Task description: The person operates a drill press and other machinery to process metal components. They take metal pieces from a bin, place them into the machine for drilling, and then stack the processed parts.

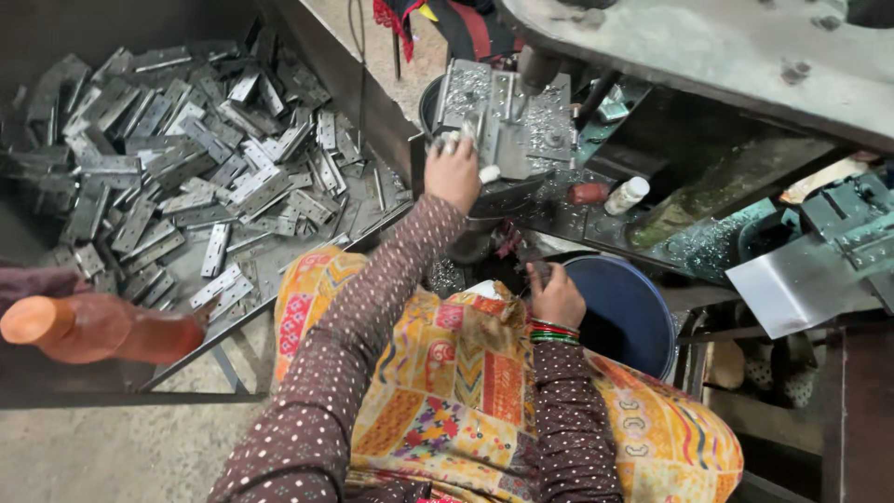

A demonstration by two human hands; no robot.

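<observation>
My left hand (453, 172) reaches forward to the grey metal jig plate (521, 121) under the drill spindle (535, 67). Its fingers are closed on a small metal hinge (449, 142) at the plate's left edge. My right hand (557, 296), with red and green bangles at the wrist, rests low over my lap. It is closed on a small dark metal piece (537, 268), right beside the rim of a blue bucket (633, 321). Metal shavings cover the jig plate.
A big tray (279, 270) at the left holds a heap of several grey hinges (177, 158). An orange handle (93, 328) sticks in from the left edge. A small white bottle (626, 194) and a bent metal sheet (792, 284) lie on the right.
</observation>
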